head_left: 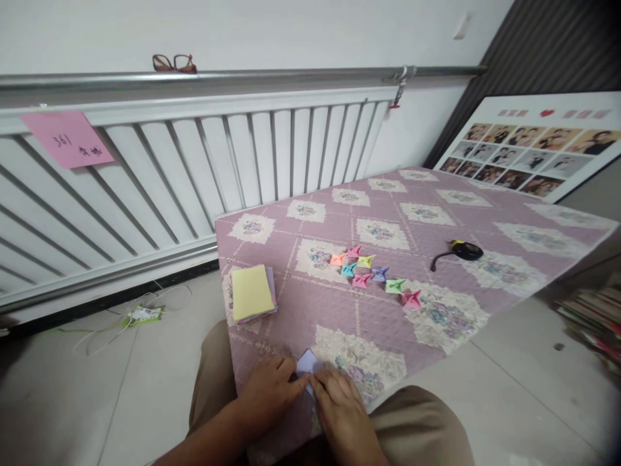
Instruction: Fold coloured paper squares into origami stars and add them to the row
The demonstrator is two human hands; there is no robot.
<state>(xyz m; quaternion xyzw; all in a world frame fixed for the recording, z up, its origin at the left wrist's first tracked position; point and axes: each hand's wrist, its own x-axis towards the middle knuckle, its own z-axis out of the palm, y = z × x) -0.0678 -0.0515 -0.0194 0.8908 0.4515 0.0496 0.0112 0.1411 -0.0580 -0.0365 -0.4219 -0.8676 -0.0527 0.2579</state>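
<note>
A small folded piece of lavender paper [307, 362] lies at the near edge of the cloth-covered table [291, 246]. My left hand [268, 392] presses on its left side, the thumb reaching in to its middle. From the right, my right hand [338, 402] bears down on the paper with its fingers together, and the two hands' fingertips meet there. Part of the sheet is hidden under my fingers. Left of and beyond my hands sits a stack of square coloured paper [253, 293] with a yellow sheet on top. Farther in stand several small folded paper pieces [361, 280] in mixed colours.
A black coiled cable [466, 250] lies on the table's right. Behind runs a white radiator [286, 149] below a pipe with glasses [175, 63]. A photo board [533, 145] leans at the back right. On the floor at left is a power strip [144, 315] with wires.
</note>
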